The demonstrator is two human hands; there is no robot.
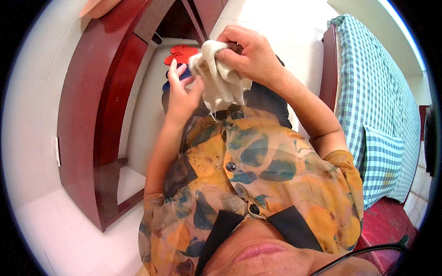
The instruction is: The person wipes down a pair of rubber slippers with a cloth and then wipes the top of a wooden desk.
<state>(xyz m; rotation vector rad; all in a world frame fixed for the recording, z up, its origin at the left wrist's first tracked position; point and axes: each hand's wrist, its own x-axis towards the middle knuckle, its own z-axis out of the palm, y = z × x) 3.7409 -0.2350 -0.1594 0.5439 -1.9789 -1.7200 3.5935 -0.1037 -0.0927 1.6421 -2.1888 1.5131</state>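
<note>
An off-white knitted cloth [224, 85] hangs bunched in front of my body, with loose threads at its lower edge. The thumb and fingers of my right hand [248, 51] pinch its upper part. Just left of the cloth, my left hand [183, 92] is raised with its fingers apart, slightly smeared by motion. It seems to hold nothing; whether its fingertips touch the cloth's edge I cannot tell. Folds hide part of the cloth's shape.
A dark red wooden desk [105, 87] stands at the left, with a pinkish basin [99, 7] on top. Red slippers [181, 54] lie on the floor beyond my hands. At the right is a bed [373, 87] with a teal checked cover and matching pillow [382, 158].
</note>
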